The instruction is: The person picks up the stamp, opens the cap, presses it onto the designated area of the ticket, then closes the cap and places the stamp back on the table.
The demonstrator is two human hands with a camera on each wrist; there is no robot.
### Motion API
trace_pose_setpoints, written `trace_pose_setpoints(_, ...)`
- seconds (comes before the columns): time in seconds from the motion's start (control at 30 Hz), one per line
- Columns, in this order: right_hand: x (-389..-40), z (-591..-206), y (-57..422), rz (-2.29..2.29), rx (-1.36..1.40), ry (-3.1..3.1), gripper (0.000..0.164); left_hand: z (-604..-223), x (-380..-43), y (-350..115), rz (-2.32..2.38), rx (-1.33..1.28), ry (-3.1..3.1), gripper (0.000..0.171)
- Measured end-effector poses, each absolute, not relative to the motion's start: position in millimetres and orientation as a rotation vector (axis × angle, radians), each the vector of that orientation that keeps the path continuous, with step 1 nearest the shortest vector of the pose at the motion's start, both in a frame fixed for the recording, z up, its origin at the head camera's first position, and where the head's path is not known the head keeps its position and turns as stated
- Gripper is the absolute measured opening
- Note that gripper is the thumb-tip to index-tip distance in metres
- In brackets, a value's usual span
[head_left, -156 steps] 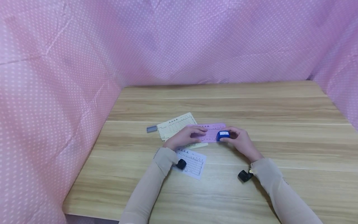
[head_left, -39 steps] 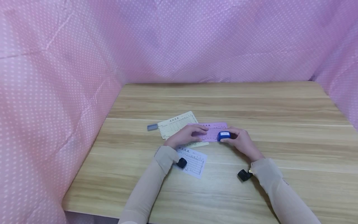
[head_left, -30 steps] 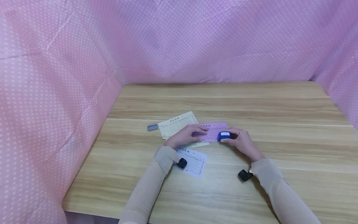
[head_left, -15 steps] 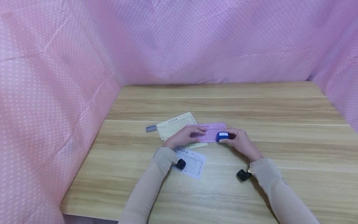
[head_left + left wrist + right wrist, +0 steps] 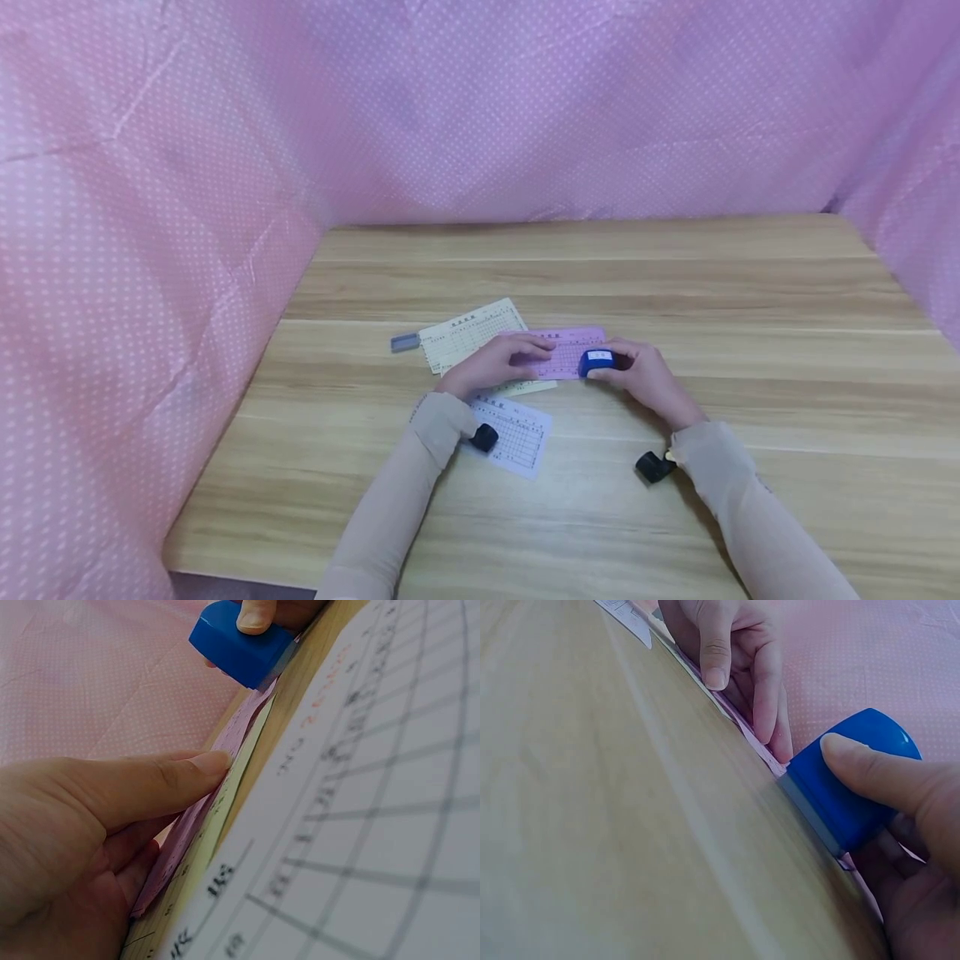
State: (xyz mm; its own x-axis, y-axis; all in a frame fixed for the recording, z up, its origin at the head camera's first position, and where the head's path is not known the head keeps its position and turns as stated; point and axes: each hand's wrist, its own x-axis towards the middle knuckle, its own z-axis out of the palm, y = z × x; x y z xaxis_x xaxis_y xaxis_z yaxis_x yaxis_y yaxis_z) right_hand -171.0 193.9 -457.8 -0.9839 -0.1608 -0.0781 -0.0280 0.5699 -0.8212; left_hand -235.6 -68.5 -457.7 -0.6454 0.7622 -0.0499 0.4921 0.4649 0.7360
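Observation:
My right hand grips a blue rubber stamp between thumb and fingers. The stamp has a white label on top and a clear greyish base, which stands on the right end of a pink printed slip. My left hand rests on the left part of that slip, its fingers fairly straight and the thumb at the near edge. Cream printed slips lie partly under the pink one and under my left hand. The stamp's underside is hidden.
A grey rectangular cap lies at the left end of the cream slips. Nearer to me is a white printed slip, partly covered by the left wrist's black camera. Pink dotted cloth hangs behind the wooden table.
Only a slight shift of the head view shows. Both hands, the stamp and the slips keep their places relative to one another.

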Motion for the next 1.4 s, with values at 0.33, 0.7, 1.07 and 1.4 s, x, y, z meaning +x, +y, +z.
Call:
trace_pose_setpoints(0.33, -171, -458, 196, -1.428, -0.111, 2.619, 0.047, -456, -235, -67, 0.998, 1.038, 2.347, 0.038)
trace_pose_setpoints(0.7, -173, -462, 199, -1.564, -0.019, 2.494, 0.062, -456, -233, -69, 1.004, 1.04, 2.342, 0.038)
trace_pose_setpoints(1.07, -174, -458, 205, -1.776, 0.116, 2.331, 0.063, -455, -233, -68, 1.004, 1.021, 2.338, 0.038)
trace_pose_setpoints(1.4, -175, -457, 204, -1.841, 0.15, 2.281, 0.065, -456, -233, -69, 1.11, 0.995, 2.363, 0.037)
